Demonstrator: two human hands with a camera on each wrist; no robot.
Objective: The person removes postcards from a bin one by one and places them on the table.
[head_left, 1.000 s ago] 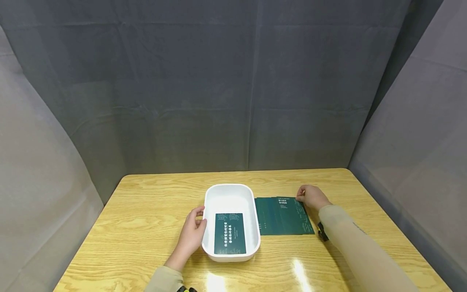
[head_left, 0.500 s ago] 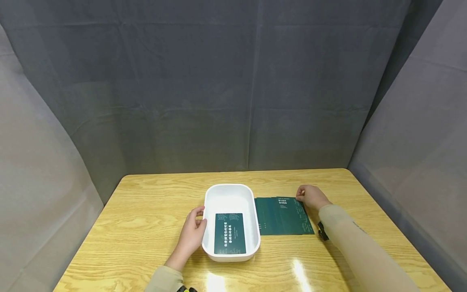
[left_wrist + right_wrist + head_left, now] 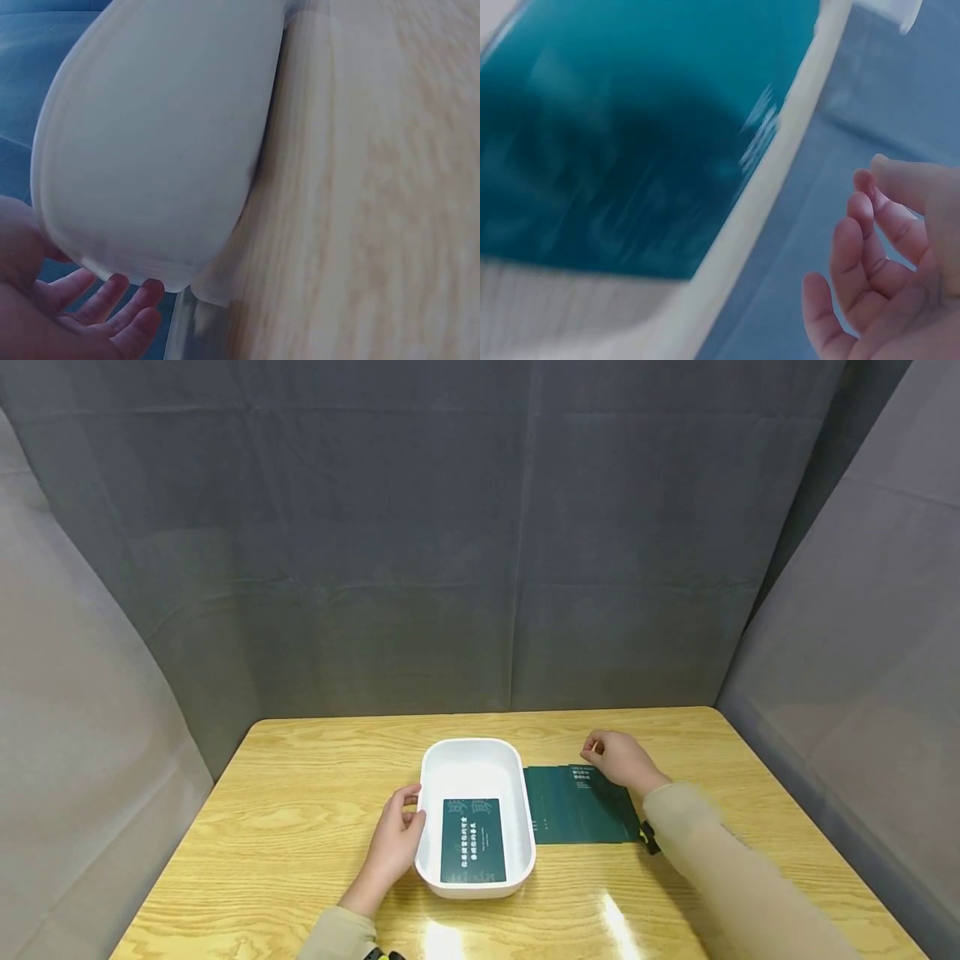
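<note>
Moving cards into tray (image 3: 431, 777): left hand (image 3: 396, 843) braces its wall, fingers relaxed. Right hand (image 3: 619, 758), empty and loose (blurred), above cards (image 3: 577, 806); next, pinch the top one.

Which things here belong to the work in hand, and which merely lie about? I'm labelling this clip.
In hand: white tub, steadied by left hand; green booklet inside it; booklet stack under right hand.
Lying about: wooden table; grey backdrop.
</note>
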